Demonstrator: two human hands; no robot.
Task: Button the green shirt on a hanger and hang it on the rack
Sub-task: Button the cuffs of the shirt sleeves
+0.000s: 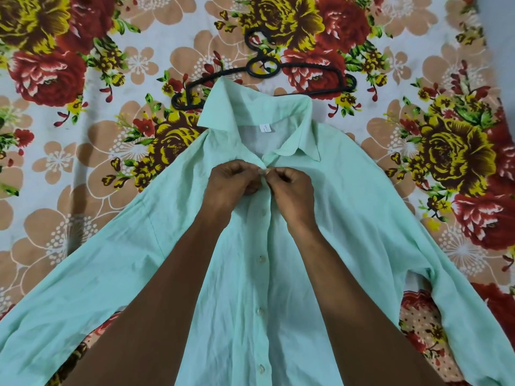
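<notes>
The pale green cotton shirt [348,218] lies flat on the flowered bedsheet [69,135]. The left hand [234,185] and the right hand [292,188] both pinch its placket near the collar; the button there is hidden. The black plastic hanger [262,66] lies at the far side, partly covered by the collar.

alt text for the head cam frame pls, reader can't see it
Both hands, left hand and right hand, pinch the front placket of a pale green shirt just below its collar, working a button there. The shirt lies flat, sleeves spread, on a floral bedsheet; a black hanger lies beyond the collar, partly under it.
</notes>
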